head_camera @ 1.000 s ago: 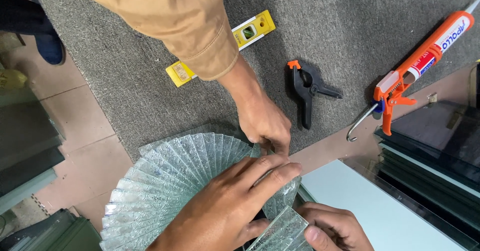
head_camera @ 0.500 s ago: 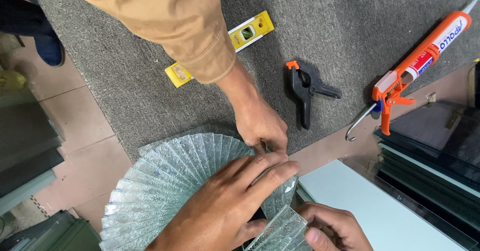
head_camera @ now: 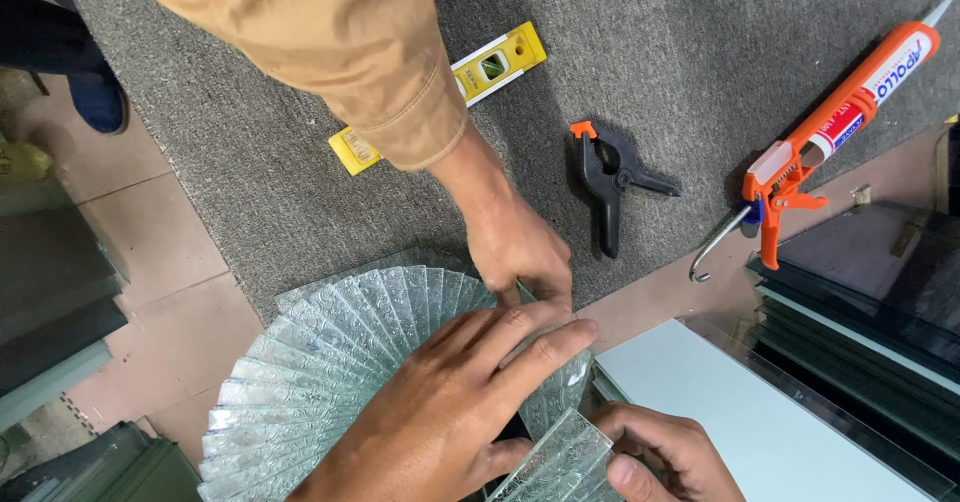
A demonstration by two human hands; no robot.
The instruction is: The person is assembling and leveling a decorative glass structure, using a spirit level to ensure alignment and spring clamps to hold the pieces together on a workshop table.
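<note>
Hands: left hand (head_camera: 440,417) lies flat, fingers spread, pressing on the fan of patterned glass strips (head_camera: 330,362); right hand (head_camera: 655,457), at the lower edge of the view, pinches a single loose glass strip (head_camera: 555,462) between thumb and fingers. A co-worker's hand (head_camera: 520,247), coming out of a tan sleeve (head_camera: 340,42), is closed with its fingertips on the far end of the fan, just beyond the left hand's fingertips.

Item: stack of narrow textured glass strips, splayed like an open fan, overlapping edge on edge. Clear with a greenish tint, embossed surface, ends cut square. It lies at the near edge of the grey carpet (head_camera: 300,192), partly overhanging the tiled floor (head_camera: 170,302).

Handling, by judgement: stiff, brittle, likely heavy as a stack; cut edges probably sharp; strips probably slide on one another. Best held by flat pressure from above, as the left hand does, or by the long edges of one strip, not by the corners.

Surroundings: black spring clamp with orange tip (head_camera: 610,177) on the carpet, near the co-worker's hand; yellow spirit level (head_camera: 500,62), partly under the sleeve; orange caulking gun (head_camera: 830,132) at the right; white panel (head_camera: 740,412) and stacked dark glass sheets (head_camera: 860,342) beside the right hand.
</note>
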